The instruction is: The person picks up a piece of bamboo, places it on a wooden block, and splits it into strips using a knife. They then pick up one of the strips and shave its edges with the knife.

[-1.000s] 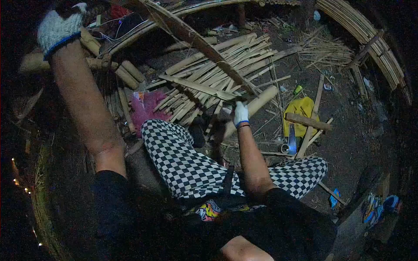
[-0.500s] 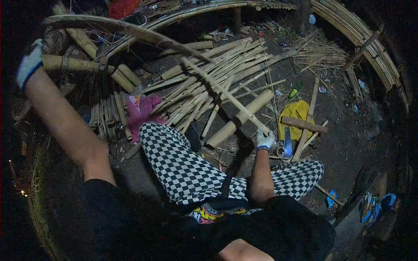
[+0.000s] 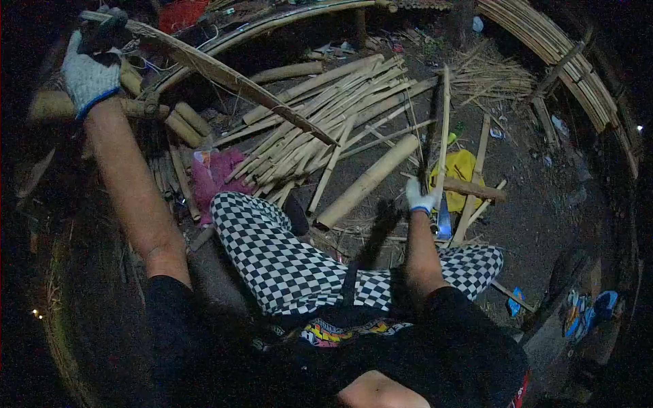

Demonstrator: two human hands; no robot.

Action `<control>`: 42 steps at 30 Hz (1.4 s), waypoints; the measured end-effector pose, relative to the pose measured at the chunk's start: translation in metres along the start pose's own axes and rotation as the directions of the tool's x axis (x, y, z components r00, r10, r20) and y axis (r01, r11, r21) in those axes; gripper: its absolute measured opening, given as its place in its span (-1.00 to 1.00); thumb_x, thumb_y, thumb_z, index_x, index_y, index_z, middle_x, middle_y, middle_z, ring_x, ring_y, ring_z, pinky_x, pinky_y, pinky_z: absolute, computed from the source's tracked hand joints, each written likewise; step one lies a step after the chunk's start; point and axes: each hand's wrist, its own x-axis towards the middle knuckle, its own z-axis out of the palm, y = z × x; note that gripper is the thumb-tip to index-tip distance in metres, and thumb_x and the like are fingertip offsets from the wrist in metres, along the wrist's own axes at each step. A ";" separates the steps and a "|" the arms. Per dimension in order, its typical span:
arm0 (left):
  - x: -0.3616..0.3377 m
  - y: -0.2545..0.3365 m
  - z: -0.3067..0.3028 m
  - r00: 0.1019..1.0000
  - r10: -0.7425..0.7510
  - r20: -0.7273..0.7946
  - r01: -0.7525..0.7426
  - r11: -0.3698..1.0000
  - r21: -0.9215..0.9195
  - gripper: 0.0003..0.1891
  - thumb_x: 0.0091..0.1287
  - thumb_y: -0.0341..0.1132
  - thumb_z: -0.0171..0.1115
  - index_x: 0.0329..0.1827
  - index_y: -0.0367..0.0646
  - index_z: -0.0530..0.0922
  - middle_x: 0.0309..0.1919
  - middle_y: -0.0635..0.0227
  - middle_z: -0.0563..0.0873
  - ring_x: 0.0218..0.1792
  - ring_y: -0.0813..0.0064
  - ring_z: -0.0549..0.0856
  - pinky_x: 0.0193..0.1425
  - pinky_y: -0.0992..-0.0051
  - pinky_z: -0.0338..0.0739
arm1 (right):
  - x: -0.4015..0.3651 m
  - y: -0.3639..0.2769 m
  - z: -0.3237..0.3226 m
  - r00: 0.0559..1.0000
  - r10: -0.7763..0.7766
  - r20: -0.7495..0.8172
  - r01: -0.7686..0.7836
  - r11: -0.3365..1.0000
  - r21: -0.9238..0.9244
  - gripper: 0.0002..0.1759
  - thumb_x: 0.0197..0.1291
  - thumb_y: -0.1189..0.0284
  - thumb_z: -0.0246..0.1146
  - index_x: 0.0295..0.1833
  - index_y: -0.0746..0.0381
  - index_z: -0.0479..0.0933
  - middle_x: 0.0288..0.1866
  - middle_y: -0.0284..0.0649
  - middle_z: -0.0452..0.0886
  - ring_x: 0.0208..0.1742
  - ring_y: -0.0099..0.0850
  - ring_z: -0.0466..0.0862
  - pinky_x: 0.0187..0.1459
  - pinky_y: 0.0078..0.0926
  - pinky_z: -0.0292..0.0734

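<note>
My left hand (image 3: 92, 71), in a white work glove with a blue cuff, is raised at the upper left. Its darker fingers are closed around the far end of a long flat bamboo slat (image 3: 235, 80), which slopes down toward the stick pile. Low in front of me, my right hand (image 3: 420, 196), also gloved, grips the near end of a thin bamboo strip (image 3: 443, 129) that points away from me. Beside that hand lie a yellow cloth (image 3: 464, 166), a crossed piece of wood (image 3: 476, 190) and a metal blade (image 3: 443, 221).
A heap of split bamboo sticks (image 3: 333, 112) covers the ground ahead, with a thick bamboo pole (image 3: 371, 182) nearer my legs. A pink cloth (image 3: 216, 178) lies by my left knee. Bundled long strips (image 3: 558, 58) curve along the upper right.
My left hand has moved right and up and taken hold of the slat's end. The strip in my right hand has swung from pointing left to pointing straight away.
</note>
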 end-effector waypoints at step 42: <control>-0.291 -0.185 0.065 0.785 -0.394 0.478 0.364 0.918 0.158 -0.66 0.42 -0.08 0.06 -0.11 -0.21 0.56 -0.27 0.40 0.65 -0.34 0.64 0.57 -0.24 0.53 0.47 | -0.289 0.151 0.204 0.131 0.242 0.961 0.780 -0.624 0.051 -0.68 -0.08 0.39 0.28 -0.18 0.24 0.45 -0.47 -0.04 0.56 -0.41 -0.06 0.63 -0.38 -0.23 0.51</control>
